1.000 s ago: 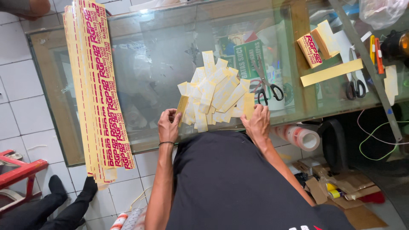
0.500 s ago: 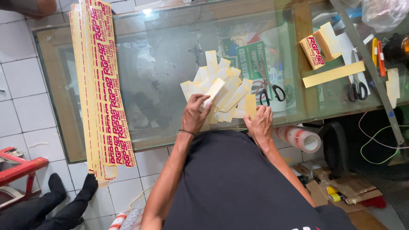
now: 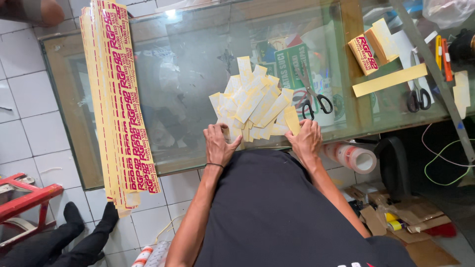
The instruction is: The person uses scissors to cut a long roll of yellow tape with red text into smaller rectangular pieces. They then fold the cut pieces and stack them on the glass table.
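Since half a second ago the left hand [image 3: 220,144] has dropped from the middle of the loose heap of pale yellow paper strips [image 3: 255,105] back to its near left edge, where it now lies flat with fingers spread, its grip released and clasping nothing. On the other side the right hand [image 3: 305,140] rests on the near right corner of the same heap, fingers likewise spread and pressing down rather than clenched. That heap sits at the near edge of the glass-topped surface [image 3: 188,69], the strips fanned and overlapping. Just beyond it lies a pair of black-handled scissors [image 3: 312,95]. Along the far left of the glass stretches a long stack of yellow strips printed in red [image 3: 121,104], its end overhanging the edge above the white tiled floor [image 3: 29,113]. Further right stand a small block of cut yellow printed labels [image 3: 365,53], a single long plain yellow strip [image 3: 390,80] and a second pair of dark scissors [image 3: 418,97]. Under the glass, a clear tape roll [image 3: 354,157] lies beside the person's right forearm, and an open cardboard box [image 3: 396,213] on the floor holds small scraps that cannot be told apart.
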